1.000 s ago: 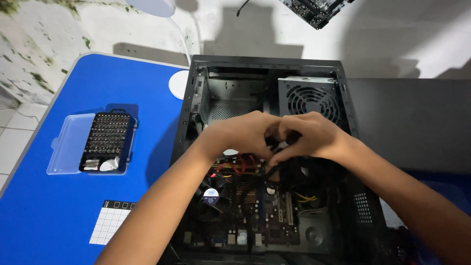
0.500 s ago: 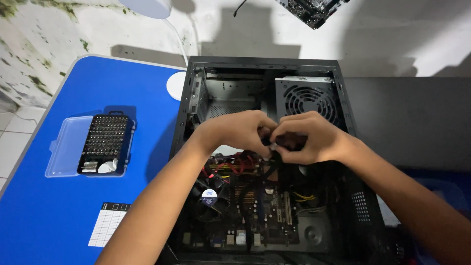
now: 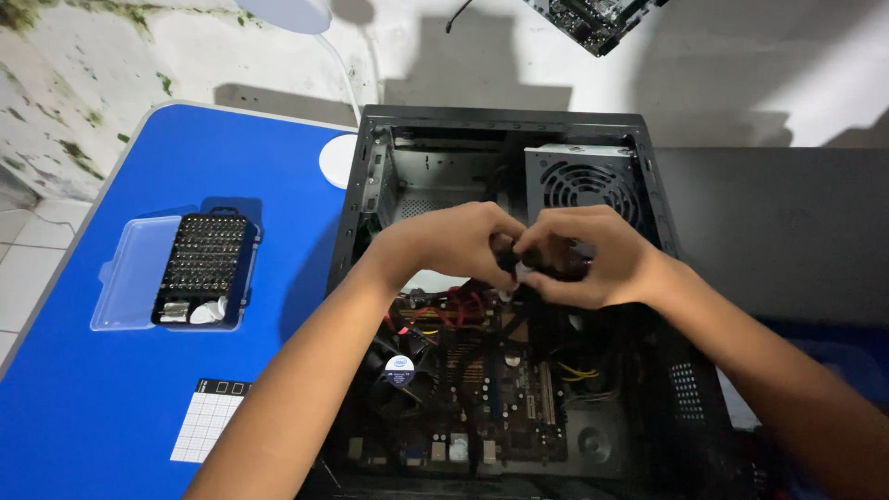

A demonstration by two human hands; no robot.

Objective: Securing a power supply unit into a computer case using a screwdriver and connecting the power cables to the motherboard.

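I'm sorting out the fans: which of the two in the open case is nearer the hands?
The grey grilled fan at the case's top right, just above the right hand; the round labelled fan sits lower left.

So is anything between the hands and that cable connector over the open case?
Nothing visible: both hands already meet on the small connector above the case, fingers pinched around it.

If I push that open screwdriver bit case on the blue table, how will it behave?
The bit case lies flat and low on the blue table, so it would likely slide rather than tip. Its clear lid is hinged open, so it may flop or drag. The small bits look loosely slotted and might rattle out if jolted.
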